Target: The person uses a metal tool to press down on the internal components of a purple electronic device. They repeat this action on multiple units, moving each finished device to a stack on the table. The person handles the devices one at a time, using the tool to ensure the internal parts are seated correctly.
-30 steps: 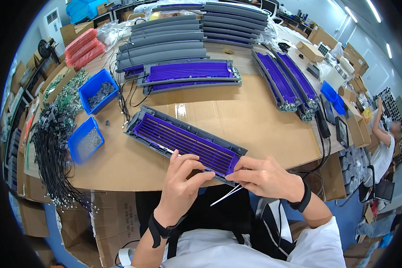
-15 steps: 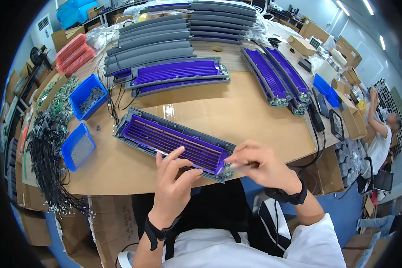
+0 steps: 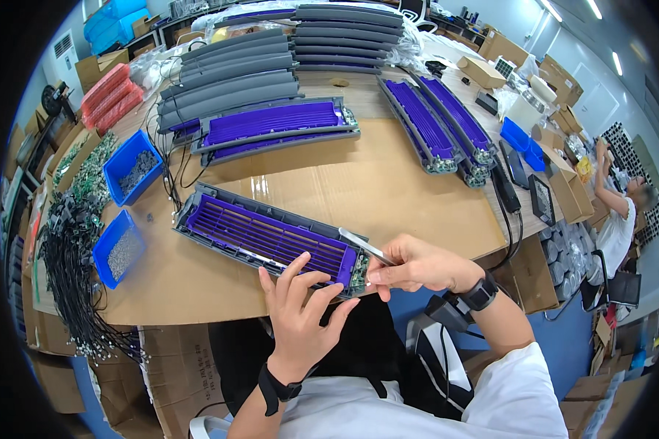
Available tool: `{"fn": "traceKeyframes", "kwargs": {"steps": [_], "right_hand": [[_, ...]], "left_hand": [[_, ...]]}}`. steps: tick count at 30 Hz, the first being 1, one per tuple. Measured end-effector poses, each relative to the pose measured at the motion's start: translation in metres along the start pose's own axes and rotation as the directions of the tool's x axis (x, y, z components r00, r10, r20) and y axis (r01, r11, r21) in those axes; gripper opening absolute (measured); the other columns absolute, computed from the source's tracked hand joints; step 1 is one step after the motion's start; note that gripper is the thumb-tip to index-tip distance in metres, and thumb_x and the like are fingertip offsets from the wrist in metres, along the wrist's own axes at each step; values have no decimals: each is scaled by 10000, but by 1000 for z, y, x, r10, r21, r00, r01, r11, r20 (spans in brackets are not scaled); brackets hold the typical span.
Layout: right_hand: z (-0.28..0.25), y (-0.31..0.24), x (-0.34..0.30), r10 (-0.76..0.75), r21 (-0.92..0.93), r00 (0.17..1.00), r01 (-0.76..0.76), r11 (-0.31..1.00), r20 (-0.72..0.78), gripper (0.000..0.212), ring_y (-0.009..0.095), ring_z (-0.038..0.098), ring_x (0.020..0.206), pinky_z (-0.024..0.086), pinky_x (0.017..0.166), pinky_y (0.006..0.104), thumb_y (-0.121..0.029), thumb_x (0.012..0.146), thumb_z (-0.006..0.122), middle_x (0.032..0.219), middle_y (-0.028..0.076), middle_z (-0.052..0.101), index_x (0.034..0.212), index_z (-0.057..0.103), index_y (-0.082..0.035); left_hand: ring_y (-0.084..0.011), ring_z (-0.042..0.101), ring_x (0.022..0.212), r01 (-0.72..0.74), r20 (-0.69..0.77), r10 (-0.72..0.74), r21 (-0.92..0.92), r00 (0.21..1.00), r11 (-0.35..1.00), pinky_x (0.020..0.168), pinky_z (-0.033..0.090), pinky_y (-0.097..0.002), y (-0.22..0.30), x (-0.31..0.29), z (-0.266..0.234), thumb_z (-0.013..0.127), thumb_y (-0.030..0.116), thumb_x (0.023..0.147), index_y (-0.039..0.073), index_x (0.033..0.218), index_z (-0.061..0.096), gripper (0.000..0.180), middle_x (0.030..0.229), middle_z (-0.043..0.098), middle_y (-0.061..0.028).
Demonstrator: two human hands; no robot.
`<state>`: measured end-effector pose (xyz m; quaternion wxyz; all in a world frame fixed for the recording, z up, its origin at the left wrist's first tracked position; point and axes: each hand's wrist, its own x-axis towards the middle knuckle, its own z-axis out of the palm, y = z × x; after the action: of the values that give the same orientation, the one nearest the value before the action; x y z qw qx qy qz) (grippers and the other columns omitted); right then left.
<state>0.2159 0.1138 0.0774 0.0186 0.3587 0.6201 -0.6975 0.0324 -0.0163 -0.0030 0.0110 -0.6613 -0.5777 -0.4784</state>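
A long grey housing [image 3: 311, 211] with a slatted purple insert [image 3: 267, 235] lies slanted in front of me. At its near right end sits a small green circuit board [image 3: 359, 272]. My left hand [image 3: 298, 313] has its fingers spread, fingertips resting on the housing's near edge beside the board. My right hand [image 3: 417, 265] is closed round slim silver tweezers [image 3: 364, 244], which stick out to the upper left across the housing's end. Its thumb and fingertip come together by the board's edge, where a tiny white part shows; I cannot tell whether they pinch it.
Beyond lie more purple and grey housings [image 3: 271, 126], a stack of grey ones [image 3: 227, 77] and a pair at right [image 3: 421, 121]. Blue bins [image 3: 111, 257] of small parts and a black cable bundle [image 3: 69, 252] are at left. Another person [image 3: 616, 212] sits at far right.
My right hand has turned and settled by the board's end, with the tweezers now pointing up and left. My left hand's fingers have spread wider. The view has shifted slightly.
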Motion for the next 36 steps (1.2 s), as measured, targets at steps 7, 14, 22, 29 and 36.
{"fn": "traceKeyframes", "kwargs": {"steps": [7, 14, 22, 29, 36], "right_hand": [[6, 19, 12, -202, -134, 976, 212, 968, 85, 124, 78, 478, 576, 406, 560, 234, -115, 912, 688, 759, 23, 664, 914, 666, 6], [23, 29, 26, -655, -510, 735, 502, 698, -174, 130, 204, 609, 808, 484, 689, 322, 76, 828, 667, 917, 90, 607, 943, 642, 22], [21, 32, 31, -716, -598, 677, 506, 622, -170, 165, 214, 591, 796, 466, 622, 322, 130, 773, 673, 885, 93, 578, 904, 640, 35], [12, 27, 30, -713, -608, 695, 529, 593, -91, 275, 324, 603, 827, 492, 698, 387, 98, 758, 670, 897, 132, 604, 1006, 687, -18], [12, 28, 30, -705, -696, 706, 475, 539, -64, 302, 343, 598, 838, 489, 700, 405, 68, 766, 672, 916, 129, 595, 1045, 681, -45]], "left_hand": [[-275, 592, 1126, -26, -24, 25, -52, 999, 998, 1162, 67, -616, -5, -4, 2, 853, 204, 693, 144, 893, 706, 256, 970, 631, -7], [-263, 609, 1097, -35, -27, 34, -56, 999, 998, 1167, 62, -614, -8, -5, 1, 858, 220, 686, 136, 896, 714, 269, 1006, 646, -18], [-248, 592, 1095, 2, 48, -4, 45, 999, 999, 1153, 41, -642, -1, 4, 0, 840, 269, 705, 132, 887, 674, 281, 1029, 648, -18], [-236, 587, 1097, -6, 57, 3, 63, 998, 998, 1148, 26, -653, -2, 3, 3, 824, 244, 712, 141, 850, 678, 226, 1036, 653, -5], [-222, 580, 1105, -28, 74, 21, 95, 997, 995, 1150, 20, -649, -1, 3, 3, 803, 250, 738, 197, 883, 728, 171, 1032, 647, 13]]}}
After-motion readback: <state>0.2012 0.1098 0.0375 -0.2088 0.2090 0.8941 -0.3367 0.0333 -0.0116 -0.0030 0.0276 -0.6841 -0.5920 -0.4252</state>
